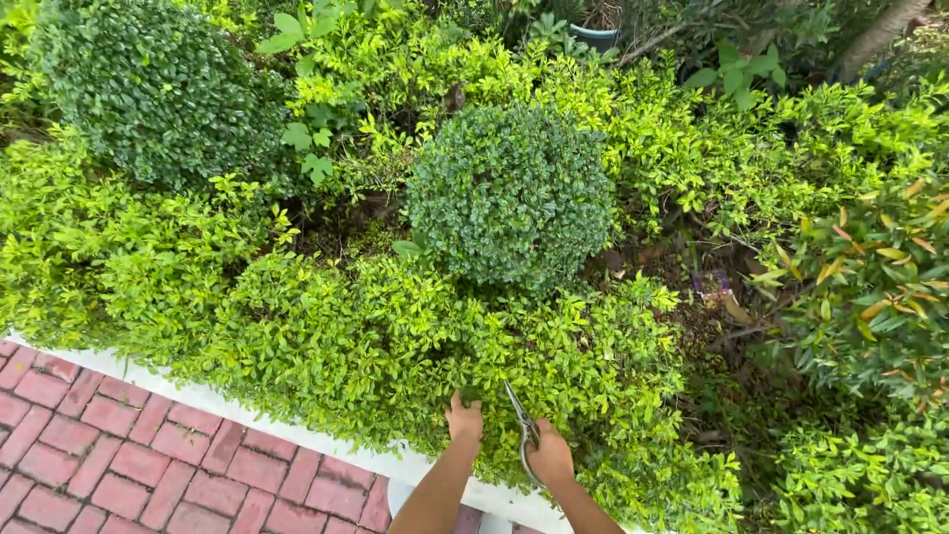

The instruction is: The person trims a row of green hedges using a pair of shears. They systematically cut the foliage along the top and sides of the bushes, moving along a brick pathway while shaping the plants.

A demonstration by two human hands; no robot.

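Observation:
My right hand grips a pair of metal scissors, blades pointing up and left into the low yellow-green hedge. My left hand rests just left of the blades, fingers pressed into the hedge's leaves; whether it pinches a sprig is hard to tell. Both forearms rise from the bottom edge of the head view. A round, dark green clipped bush stands behind the hedge, straight beyond my hands.
A second dark round bush sits at the far left. A white curb edges the bed, with red brick paving below it. Bare soil with dead leaves lies to the right, next to an orange-tipped shrub.

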